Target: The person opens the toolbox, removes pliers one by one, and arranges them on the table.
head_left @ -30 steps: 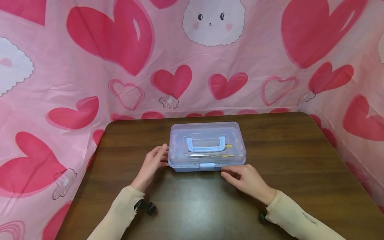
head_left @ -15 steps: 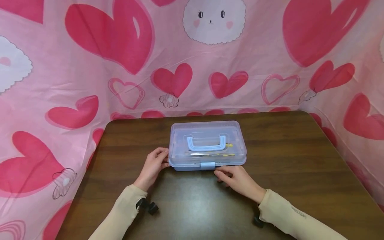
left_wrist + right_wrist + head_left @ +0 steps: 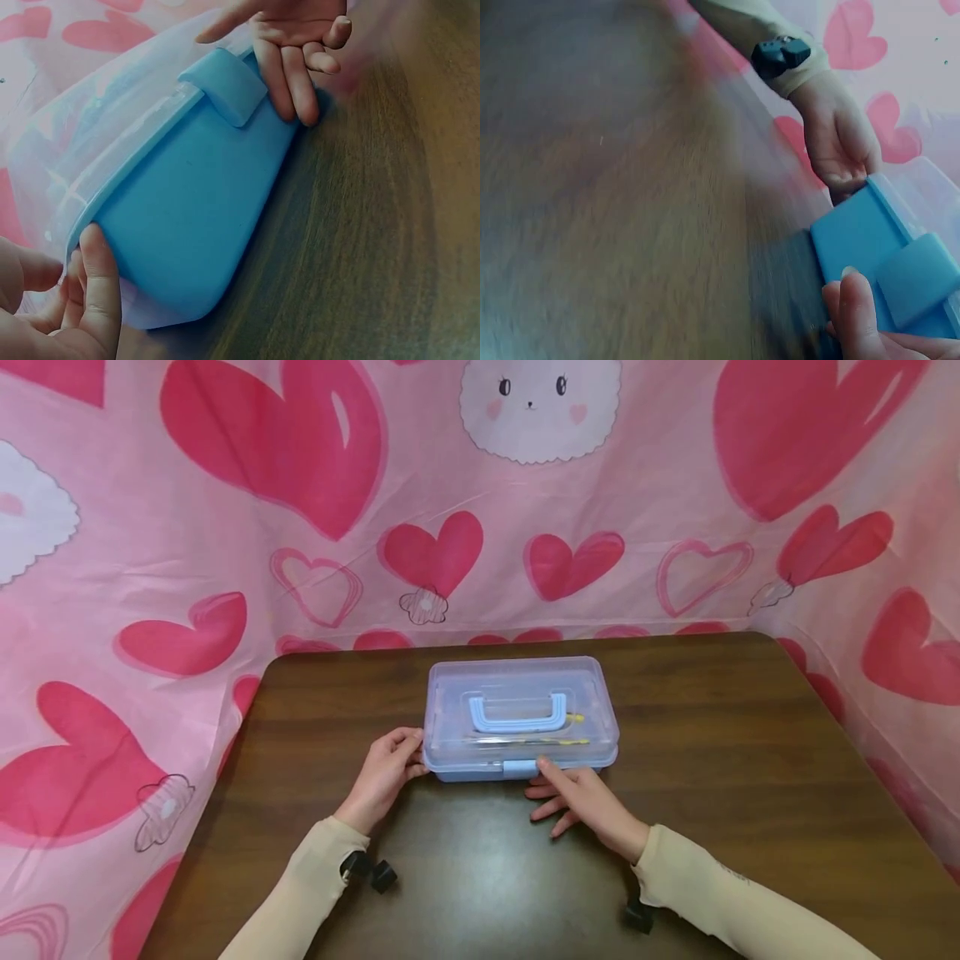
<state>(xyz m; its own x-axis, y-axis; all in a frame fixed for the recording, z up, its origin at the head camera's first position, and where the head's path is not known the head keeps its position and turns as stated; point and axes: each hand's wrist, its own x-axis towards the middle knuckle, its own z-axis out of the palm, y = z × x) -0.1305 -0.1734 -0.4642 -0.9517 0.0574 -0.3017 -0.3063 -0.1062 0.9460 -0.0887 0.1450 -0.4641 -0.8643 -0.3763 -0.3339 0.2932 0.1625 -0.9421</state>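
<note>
A plastic storage box (image 3: 450, 693) with a clear lid and a blue base sits closed on the table. On its lid lies a light blue handle (image 3: 517, 725); a blue latch (image 3: 520, 768) is at the front edge. My left hand (image 3: 380, 779) holds the box's left end, its thumb and fingertips at the lid rim in the left wrist view. The right hand (image 3: 583, 799) is at the front, fingers extended and spread below the latch. Its thumb (image 3: 229, 21) points toward the latch's top edge. Slim yellow-marked items (image 3: 573, 717) show through the lid.
A dark brown wooden table (image 3: 720, 718) carries the box near its back edge. Pink cloth (image 3: 502, 502) printed with hearts hangs behind and along both sides. Black devices (image 3: 371, 871) are strapped at both wrists.
The right hand has slid left along the box's front to the latch, its fingers spreading and its thumb rising. The left hand's fingers have drawn in at the box's left end.
</note>
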